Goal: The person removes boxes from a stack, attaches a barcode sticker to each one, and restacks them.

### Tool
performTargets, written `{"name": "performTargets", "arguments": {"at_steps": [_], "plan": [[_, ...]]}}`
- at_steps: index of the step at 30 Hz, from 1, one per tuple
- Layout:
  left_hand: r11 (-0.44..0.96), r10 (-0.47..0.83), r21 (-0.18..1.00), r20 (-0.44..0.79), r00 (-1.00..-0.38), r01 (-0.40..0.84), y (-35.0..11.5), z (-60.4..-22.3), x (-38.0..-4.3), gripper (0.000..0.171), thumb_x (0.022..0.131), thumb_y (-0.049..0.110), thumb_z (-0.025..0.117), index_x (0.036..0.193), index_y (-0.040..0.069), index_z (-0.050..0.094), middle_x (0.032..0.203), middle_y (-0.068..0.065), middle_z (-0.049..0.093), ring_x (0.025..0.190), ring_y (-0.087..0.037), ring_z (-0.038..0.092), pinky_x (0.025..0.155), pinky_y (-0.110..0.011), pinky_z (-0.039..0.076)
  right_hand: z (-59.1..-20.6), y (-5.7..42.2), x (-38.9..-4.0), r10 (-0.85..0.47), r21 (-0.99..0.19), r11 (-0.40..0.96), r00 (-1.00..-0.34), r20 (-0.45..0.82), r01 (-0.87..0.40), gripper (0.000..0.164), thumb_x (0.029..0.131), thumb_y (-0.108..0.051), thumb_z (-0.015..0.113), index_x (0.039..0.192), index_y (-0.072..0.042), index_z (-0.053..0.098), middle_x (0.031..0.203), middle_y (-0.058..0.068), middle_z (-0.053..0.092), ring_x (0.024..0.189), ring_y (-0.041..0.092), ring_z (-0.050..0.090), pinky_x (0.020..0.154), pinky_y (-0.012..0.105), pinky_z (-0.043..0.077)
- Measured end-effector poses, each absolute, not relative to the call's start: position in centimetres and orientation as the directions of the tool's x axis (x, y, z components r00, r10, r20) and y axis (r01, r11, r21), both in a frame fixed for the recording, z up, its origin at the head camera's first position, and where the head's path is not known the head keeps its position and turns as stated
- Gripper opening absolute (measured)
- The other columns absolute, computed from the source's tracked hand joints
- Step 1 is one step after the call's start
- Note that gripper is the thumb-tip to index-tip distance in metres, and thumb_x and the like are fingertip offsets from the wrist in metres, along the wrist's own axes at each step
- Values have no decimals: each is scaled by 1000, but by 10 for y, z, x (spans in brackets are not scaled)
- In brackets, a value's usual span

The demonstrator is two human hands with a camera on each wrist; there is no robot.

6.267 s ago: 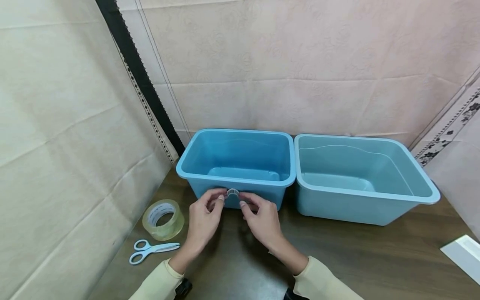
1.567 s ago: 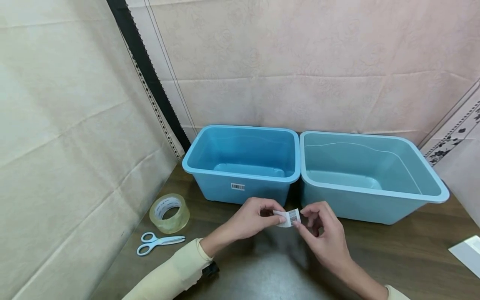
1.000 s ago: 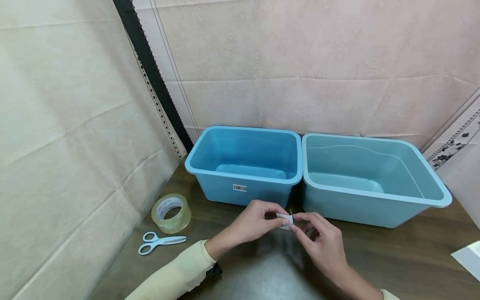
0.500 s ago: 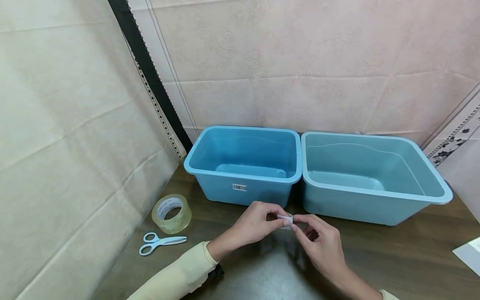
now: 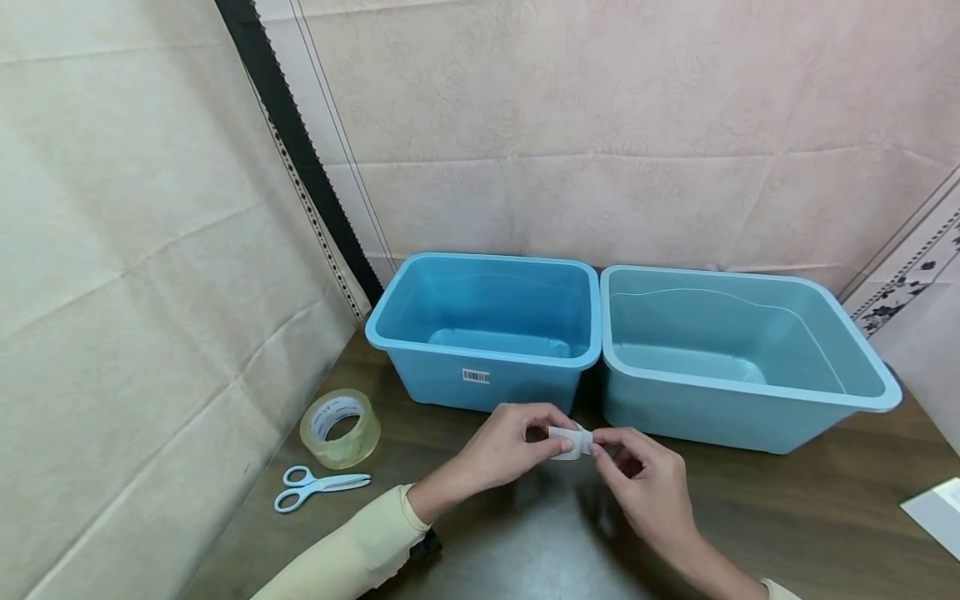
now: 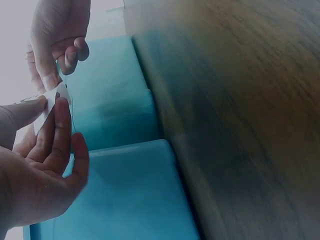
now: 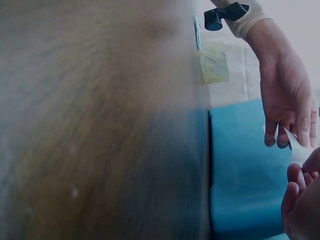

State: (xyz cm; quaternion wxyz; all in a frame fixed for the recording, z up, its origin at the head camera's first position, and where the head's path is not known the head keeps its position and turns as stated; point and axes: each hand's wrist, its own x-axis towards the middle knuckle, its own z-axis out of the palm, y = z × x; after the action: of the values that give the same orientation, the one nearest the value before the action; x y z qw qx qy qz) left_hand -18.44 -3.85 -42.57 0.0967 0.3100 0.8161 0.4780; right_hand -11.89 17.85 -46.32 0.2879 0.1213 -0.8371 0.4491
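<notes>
In front of the gap between two blue tubs, both hands hold a small white barcode sticker [image 5: 576, 442] on its backing paper. My left hand [image 5: 504, 448] pinches its left end between thumb and fingers. The thumb and forefinger of my right hand [image 5: 651, 487] pinch the right end, where the paper looks bent. The barcode face is out of sight now. In the left wrist view the sticker [image 6: 46, 114] lies between the two thumbs; the right wrist view shows the white paper [image 7: 299, 151] curling. Another barcode label [image 5: 476, 376] sits flat on the left tub's [image 5: 420, 379] front.
The right tub [image 5: 697, 417], a paler blue, stands beside the left one against the cloth-covered wall. A clear tape roll [image 5: 360, 437] and light blue scissors [image 5: 318, 484] lie to the left on the wooden table [image 5: 525, 558]. A white flat piece [image 5: 937, 512] is at the far right.
Both hands have moved from the left tub's front, where a label now sticks, rightward with another sticker. Over the last second the sticker's barcode has turned from view as the fingers bend its right end.
</notes>
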Motion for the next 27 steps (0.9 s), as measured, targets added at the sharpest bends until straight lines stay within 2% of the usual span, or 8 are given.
{"name": "performTargets", "arguments": {"at_steps": [8,14,17,23,27], "plan": [[353,564,837,167,-808,419,-41,-426,-183,8,99,28,77,106,25,76,97,9,77,78,-1,67,71,-22,57,-459,192,-116,105,-718,575,-835,540,-392,23,89,-1,83,98,-22,79,74,-10,67,56,3,52,51,16,45],[401,535,826,138,-833,395,-52,-424,-183,9,98,26,78,106,25,77,99,7,77,80,-5,66,73,-23,57,-457,202,-118,105,-710,591,-835,539,-384,22,92,-5,81,101,-25,79,83,-11,72,59,3,54,54,16,46],[428,553,829,76,-830,361,-56,-427,-184,9,98,26,78,106,24,77,100,7,77,82,-5,66,74,-24,57,-458,206,-118,105,-700,601,-831,547,-385,24,92,-4,81,101,-26,79,86,-11,74,60,2,54,55,15,46],[536,598,799,-132,-791,271,-58,-437,-183,5,93,21,81,97,21,78,85,9,74,74,-4,64,65,-23,54,-457,211,-117,108,-692,612,-827,552,-383,23,90,-3,82,99,-24,80,85,-9,74,60,2,55,56,14,47],[539,602,829,-255,-757,148,-60,-447,-179,5,92,18,82,95,17,78,81,7,74,70,-8,63,61,-25,53,-459,211,-117,113,-696,619,-836,536,-363,23,89,-3,83,98,-24,80,85,-8,75,61,1,57,57,13,48]]}}
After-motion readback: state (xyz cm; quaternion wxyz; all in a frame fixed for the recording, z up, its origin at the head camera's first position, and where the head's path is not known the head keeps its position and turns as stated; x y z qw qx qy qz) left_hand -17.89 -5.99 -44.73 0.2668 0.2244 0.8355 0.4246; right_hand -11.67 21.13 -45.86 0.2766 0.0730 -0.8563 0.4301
